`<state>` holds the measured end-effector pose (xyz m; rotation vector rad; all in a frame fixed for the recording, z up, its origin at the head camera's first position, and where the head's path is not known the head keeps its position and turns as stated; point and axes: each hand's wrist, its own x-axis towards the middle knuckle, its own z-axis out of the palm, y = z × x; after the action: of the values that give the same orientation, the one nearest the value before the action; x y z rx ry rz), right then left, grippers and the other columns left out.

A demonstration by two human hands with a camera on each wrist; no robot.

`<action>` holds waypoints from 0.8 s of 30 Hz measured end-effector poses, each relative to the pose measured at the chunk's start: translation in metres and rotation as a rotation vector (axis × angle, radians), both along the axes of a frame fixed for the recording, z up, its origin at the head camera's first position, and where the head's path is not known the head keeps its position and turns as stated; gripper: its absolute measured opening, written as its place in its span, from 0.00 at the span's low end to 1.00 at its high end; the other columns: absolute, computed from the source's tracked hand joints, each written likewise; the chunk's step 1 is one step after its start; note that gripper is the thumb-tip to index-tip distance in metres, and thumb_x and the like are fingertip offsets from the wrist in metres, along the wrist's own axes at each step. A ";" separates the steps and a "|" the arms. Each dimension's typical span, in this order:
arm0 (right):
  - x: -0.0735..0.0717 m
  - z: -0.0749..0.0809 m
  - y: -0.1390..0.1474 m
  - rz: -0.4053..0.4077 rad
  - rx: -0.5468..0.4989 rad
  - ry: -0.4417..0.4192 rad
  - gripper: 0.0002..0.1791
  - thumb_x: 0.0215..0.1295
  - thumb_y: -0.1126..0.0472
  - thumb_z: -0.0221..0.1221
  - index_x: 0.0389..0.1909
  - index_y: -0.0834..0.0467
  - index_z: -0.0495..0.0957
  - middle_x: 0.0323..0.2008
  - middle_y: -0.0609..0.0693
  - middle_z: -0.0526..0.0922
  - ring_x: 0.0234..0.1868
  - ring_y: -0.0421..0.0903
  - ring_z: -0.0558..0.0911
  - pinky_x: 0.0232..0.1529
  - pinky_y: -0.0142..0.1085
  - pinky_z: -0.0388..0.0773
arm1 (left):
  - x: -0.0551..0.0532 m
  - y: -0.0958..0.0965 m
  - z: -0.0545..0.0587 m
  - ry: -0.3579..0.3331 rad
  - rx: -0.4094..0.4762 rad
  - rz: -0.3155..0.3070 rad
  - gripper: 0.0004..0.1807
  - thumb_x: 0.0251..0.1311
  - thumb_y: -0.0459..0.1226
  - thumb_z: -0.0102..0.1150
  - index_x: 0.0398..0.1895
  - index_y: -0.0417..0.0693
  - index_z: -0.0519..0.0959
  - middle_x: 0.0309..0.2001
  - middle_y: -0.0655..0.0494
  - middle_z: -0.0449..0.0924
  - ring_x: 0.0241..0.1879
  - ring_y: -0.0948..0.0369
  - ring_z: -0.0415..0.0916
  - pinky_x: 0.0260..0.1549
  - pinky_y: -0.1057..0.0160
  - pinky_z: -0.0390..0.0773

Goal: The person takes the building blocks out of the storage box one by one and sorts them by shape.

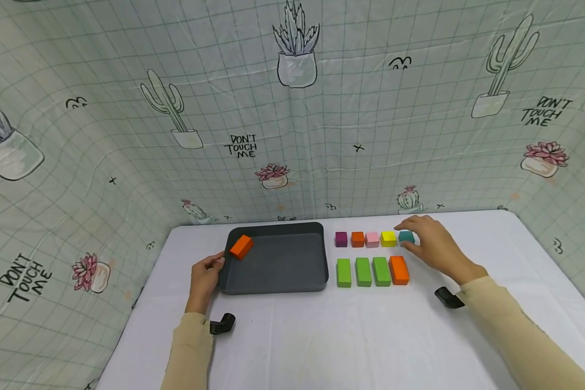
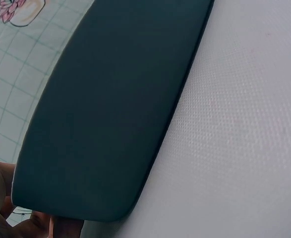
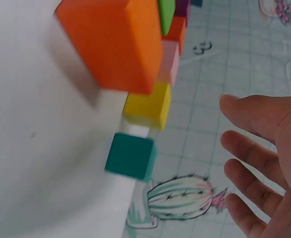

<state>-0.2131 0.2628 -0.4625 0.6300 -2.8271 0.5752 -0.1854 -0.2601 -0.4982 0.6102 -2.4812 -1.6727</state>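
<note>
My left hand (image 1: pixel 206 275) grips the left rim of a dark grey tray (image 1: pixel 283 288), thumb at the top of the edge; the left wrist view shows the fingers around the end of the tray's outer wall (image 2: pixel 100 119). One orange block (image 1: pixel 241 247) lies aslant in the tray's upper left corner. Over at the right, my right hand (image 1: pixel 431 244) hovers around a teal cube (image 1: pixel 406 236) with thumb and fingers spread apart. In the right wrist view there is a gap between those fingers (image 3: pixel 254 148) and the teal cube (image 3: pixel 130 156).
Left of the teal cube run yellow (image 1: pixel 388 239), pink (image 1: pixel 372 240), orange (image 1: pixel 358 239) and purple (image 1: pixel 341 239) cubes. In front of them stand several green blocks (image 1: pixel 363 272) and an orange block (image 1: pixel 399 271). A printed cloth (image 1: pixel 341 108) hangs behind the white table (image 1: pixel 322 346).
</note>
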 end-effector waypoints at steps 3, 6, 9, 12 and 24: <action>0.006 0.003 -0.011 0.023 -0.004 0.023 0.19 0.61 0.68 0.74 0.53 0.64 0.86 0.54 0.63 0.85 0.58 0.66 0.78 0.59 0.65 0.74 | 0.000 0.000 0.000 0.001 0.003 -0.004 0.19 0.79 0.33 0.54 0.66 0.34 0.80 0.53 0.38 0.78 0.52 0.50 0.68 0.47 0.60 0.66; 0.010 0.005 -0.023 0.057 -0.016 0.050 0.17 0.61 0.68 0.74 0.51 0.63 0.87 0.53 0.61 0.86 0.57 0.65 0.80 0.57 0.64 0.75 | 0.000 0.000 0.000 0.003 0.004 -0.007 0.19 0.79 0.33 0.54 0.66 0.34 0.80 0.52 0.39 0.78 0.51 0.51 0.68 0.46 0.60 0.66; 0.014 0.006 -0.035 0.092 -0.031 0.068 0.16 0.60 0.69 0.75 0.50 0.61 0.88 0.51 0.58 0.87 0.56 0.63 0.81 0.57 0.63 0.76 | 0.000 0.001 0.000 0.004 0.003 -0.005 0.19 0.79 0.33 0.54 0.65 0.34 0.80 0.51 0.40 0.79 0.50 0.52 0.68 0.46 0.61 0.67; 0.017 0.005 -0.045 0.131 -0.047 0.082 0.15 0.59 0.70 0.75 0.48 0.60 0.89 0.50 0.56 0.88 0.54 0.60 0.82 0.56 0.60 0.78 | 0.001 0.001 0.000 0.003 0.000 -0.001 0.19 0.78 0.33 0.54 0.65 0.34 0.81 0.51 0.41 0.79 0.49 0.52 0.68 0.45 0.61 0.67; 0.025 -0.006 -0.078 0.263 -0.066 0.179 0.18 0.54 0.72 0.76 0.46 0.59 0.89 0.47 0.51 0.88 0.51 0.57 0.84 0.54 0.56 0.80 | -0.002 -0.002 -0.003 0.012 -0.005 0.001 0.18 0.78 0.33 0.55 0.65 0.34 0.81 0.48 0.43 0.79 0.47 0.55 0.68 0.42 0.64 0.66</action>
<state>-0.1882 0.1849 -0.4684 0.9964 -2.5663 0.6170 -0.1872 -0.2621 -0.5008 0.5995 -2.4759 -1.6643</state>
